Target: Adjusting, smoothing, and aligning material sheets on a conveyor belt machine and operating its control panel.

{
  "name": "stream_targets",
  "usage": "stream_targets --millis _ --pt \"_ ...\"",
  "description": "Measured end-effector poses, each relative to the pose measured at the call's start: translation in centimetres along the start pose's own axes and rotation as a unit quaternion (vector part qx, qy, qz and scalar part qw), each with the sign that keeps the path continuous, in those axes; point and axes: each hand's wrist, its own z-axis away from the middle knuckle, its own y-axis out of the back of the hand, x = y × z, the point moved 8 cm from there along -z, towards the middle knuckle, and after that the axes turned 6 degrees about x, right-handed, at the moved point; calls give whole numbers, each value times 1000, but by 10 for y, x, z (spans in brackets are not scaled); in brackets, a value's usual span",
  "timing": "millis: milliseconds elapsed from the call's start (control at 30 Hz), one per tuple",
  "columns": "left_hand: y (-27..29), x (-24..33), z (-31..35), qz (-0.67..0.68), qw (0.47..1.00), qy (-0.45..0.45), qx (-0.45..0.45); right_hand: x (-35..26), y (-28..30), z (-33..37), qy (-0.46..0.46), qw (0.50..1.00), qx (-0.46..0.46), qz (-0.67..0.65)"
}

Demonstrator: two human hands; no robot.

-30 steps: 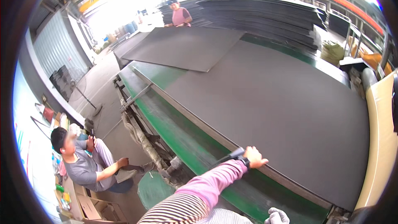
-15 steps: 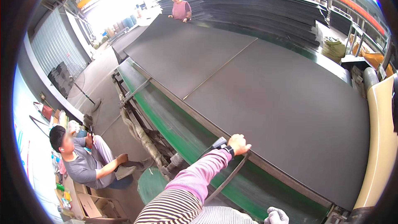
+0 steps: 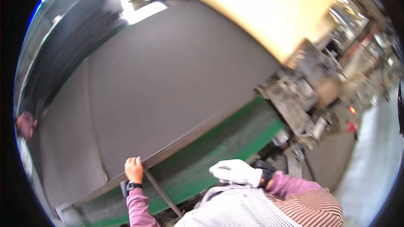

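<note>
Right, so centre frame it's the broad dark sheet [image 3: 168,75], lying flat, and down at lower left the left hand [image 3: 134,170], bare, is at its near edge, by the narrow rail [image 3: 185,141]. Fingers close together there, but whether they pinch the edge or merely rest on it, I can't tell. Over to the lower middle: the right hand [image 3: 235,172], gloved, hangs in front of the green belt [image 3: 189,176], fingers bunched, nothing visible in its grip and well apart from the sheet.

For good work here, I'd say keep that left hand light and flat along the edge, guiding rather than pushing so the sheet doesn't buckle, fingertips clear of the rail and the slanting metal bar [image 3: 163,192]. Best to keep the edge parallel to the rail, too.

Now the lie of it: the long axis seems to run lower left to upper right, from the thin pale line [image 3: 96,143] beside the neighbouring dark sheet [image 3: 67,143] up to the tan roll [image 3: 248,4]. Near edge slants the same way, along the rail; no marking tells front from back.
</note>
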Motion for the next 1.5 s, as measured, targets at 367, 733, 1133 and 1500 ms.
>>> stream_targets --millis 367,733,1133,1500 --pt "2 190 -16 211 975 -70 13 -48 37 -38 105 991 75 -40" --pt "46 -168 5 -47 967 248 20 -83 -75 -214 311 811 136 476" --pt "20 -279 27 -105 965 238 -34 -87 -44 -223 249 759 198 568" --pt "-2 -35 -12 112 983 52 -139 -124 152 -189 222 614 383 653"
